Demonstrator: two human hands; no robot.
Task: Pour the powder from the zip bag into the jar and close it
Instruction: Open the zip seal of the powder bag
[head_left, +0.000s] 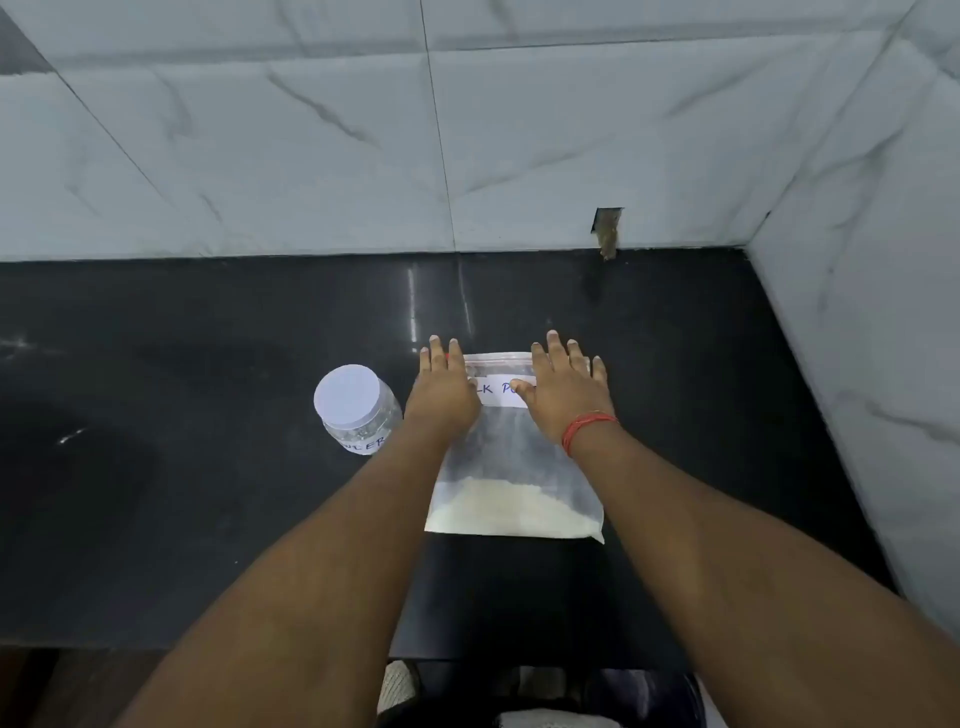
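A clear zip bag (511, 457) lies flat on the black counter (208, 519), zip end away from me, with pale powder (511, 506) gathered at its near end and a white handwritten label near the top. My left hand (441, 387) rests flat on the bag's upper left corner, fingers spread. On the upper right part of the bag lies my right hand (563, 387), also flat, with a red thread on its wrist. A clear plastic jar (358, 410) with a white lid on it stands just left of the bag, apart from my left hand.
A white marble-tiled wall (467, 130) rises behind the counter, and a side wall (857, 338) closes it on the right. A small hole in the tile (607, 231) sits at the back. The counter's front edge (208, 647) runs near my body.
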